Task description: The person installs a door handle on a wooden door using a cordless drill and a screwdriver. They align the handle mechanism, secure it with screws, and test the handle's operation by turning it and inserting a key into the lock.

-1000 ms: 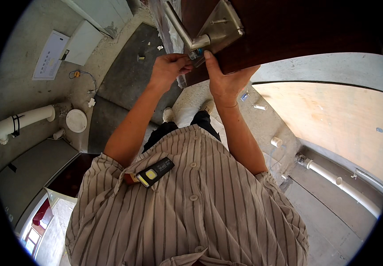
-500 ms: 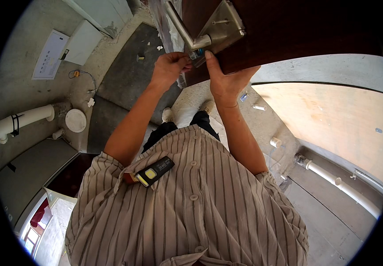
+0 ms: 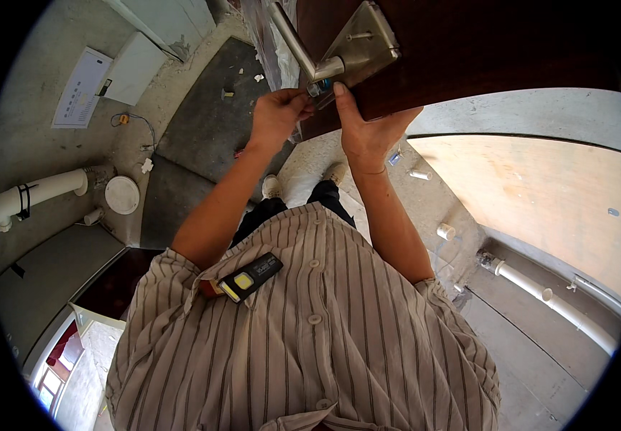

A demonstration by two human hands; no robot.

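A dark red-brown door [image 3: 468, 57] reaches across the top of the head view. On it sits a metal lever handle [image 3: 303, 54] with a brushed backplate [image 3: 368, 43], from which a thin screw or pin [image 3: 359, 35] sticks out. My left hand [image 3: 276, 118] is closed in a pinch at the plate's lower end, beside a small blue part [image 3: 322, 85]; what the fingertips hold is too small to make out. My right hand [image 3: 371, 136] grips the door at its edge, thumb pressed near the plate's lower end, other fingers hidden behind the door.
Clear plastic film [image 3: 271, 43] hangs along the door's edge. A black lamp [image 3: 251, 276] is clipped at my shirt pocket. White pipes [image 3: 44, 197] run along the left wall, and another pipe [image 3: 554, 302] lies at right by a plywood board [image 3: 540, 194]. Dark slabs [image 3: 202, 122] cover the floor.
My left hand has shifted slightly right and its wrist has turned a little, still pinching by the plate's lower end. My right hand stays in place on the door.
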